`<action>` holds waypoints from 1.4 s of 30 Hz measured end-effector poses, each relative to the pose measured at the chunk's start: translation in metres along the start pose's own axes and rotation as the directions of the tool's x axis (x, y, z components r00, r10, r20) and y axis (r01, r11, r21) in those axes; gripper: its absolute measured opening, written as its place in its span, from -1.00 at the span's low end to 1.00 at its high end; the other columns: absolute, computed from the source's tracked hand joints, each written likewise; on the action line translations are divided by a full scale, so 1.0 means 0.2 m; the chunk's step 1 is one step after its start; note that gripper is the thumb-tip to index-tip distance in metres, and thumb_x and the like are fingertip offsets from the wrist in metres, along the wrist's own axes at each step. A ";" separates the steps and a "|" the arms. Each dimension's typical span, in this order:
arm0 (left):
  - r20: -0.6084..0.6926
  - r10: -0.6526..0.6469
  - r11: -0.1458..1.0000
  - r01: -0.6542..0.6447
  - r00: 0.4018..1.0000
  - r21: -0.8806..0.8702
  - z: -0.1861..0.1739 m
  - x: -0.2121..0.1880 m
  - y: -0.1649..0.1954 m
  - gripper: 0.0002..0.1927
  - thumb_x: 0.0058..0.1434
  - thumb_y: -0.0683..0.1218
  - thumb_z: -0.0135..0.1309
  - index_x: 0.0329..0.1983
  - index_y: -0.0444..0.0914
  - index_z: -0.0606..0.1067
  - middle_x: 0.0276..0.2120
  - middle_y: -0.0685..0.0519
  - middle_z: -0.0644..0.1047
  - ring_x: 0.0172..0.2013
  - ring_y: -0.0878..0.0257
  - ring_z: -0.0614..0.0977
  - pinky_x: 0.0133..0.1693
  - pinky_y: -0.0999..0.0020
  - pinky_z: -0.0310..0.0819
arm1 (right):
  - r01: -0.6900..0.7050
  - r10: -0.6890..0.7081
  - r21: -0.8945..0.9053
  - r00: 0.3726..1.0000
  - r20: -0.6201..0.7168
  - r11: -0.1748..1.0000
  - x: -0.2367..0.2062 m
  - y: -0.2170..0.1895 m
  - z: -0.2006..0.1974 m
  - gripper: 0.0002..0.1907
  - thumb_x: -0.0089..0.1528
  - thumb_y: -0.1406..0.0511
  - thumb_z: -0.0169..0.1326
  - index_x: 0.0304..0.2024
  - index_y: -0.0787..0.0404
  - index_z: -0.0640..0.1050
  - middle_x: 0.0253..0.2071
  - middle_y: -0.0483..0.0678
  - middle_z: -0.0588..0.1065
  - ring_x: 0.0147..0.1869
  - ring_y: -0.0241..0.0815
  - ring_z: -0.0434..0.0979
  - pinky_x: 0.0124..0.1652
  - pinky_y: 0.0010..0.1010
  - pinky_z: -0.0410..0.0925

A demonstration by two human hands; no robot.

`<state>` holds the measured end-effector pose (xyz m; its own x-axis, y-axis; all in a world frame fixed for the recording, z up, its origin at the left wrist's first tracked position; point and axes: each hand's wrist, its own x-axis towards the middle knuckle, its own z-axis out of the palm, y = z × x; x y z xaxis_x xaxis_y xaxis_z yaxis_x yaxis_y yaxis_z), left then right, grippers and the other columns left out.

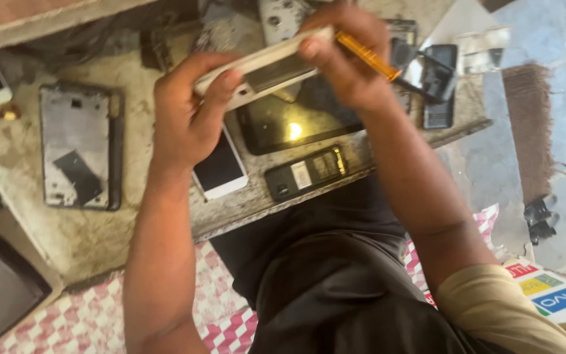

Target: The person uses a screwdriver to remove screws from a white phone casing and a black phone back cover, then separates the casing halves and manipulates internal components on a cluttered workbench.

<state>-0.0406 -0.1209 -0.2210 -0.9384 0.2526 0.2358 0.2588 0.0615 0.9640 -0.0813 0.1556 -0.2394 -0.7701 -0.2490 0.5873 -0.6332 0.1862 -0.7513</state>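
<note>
While both hands grip: phones (219,167) below.

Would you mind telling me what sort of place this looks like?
Probably a phone repair bench: an opened phone frame and a white phone lie on the worn worktop, while both hands hold a white phone and an orange-handled tool.

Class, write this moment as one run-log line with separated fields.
left hand: grips white phone | right hand: steadies phone, holds yellow-handled screwdriver | below: worn workbench, opened phones

We see bare forearms and no rings on our left hand (188,118) or right hand (352,62); a khaki sleeve (499,308) at five o'clock, black trousers (329,275).
</note>
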 end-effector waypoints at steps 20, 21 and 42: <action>-0.145 0.127 0.982 -0.144 0.981 -0.119 -0.03 0.03 -0.08 -0.69 0.63 0.09 -0.05 0.01 -0.23 0.53 -0.43 0.15 0.52 -0.48 0.48 0.45 -0.43 0.56 0.32 | -0.304 0.316 0.162 0.947 -0.056 0.939 0.00 -0.01 0.02 -0.63 0.53 0.10 0.16 -0.12 0.32 0.60 -0.33 -0.25 0.48 -0.32 -0.46 0.36 -0.28 -0.57 0.22; -0.114 0.131 0.987 -0.140 0.985 -0.079 -0.02 0.04 -0.08 -0.65 0.63 0.11 -0.06 0.11 -0.25 0.52 -0.39 0.12 0.55 -0.46 0.48 0.49 -0.43 0.57 0.39 | -0.300 0.319 0.183 0.944 -0.084 0.936 0.00 0.00 0.03 -0.63 0.53 0.11 0.17 -0.09 0.33 0.61 -0.28 -0.24 0.52 -0.29 -0.45 0.40 -0.25 -0.57 0.26; 0.162 0.275 0.934 -0.223 0.948 -0.277 0.00 0.03 -0.03 -0.23 0.34 0.01 0.41 0.46 -0.17 0.22 -0.23 0.09 0.64 -0.21 0.34 0.73 -0.17 0.50 0.68 | -0.227 0.199 0.165 0.965 0.174 0.960 0.03 -0.13 0.08 -0.63 0.39 0.27 0.33 0.16 0.33 0.58 -0.05 -0.01 0.62 -0.02 -0.28 0.62 0.00 -0.51 0.48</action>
<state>-0.0473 -0.1191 -0.2254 -0.7813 0.4124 0.4684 0.3879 -0.2669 0.8822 -0.0687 0.1350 -0.2217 -0.8551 -0.3682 0.3650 -0.4199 0.0787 -0.9042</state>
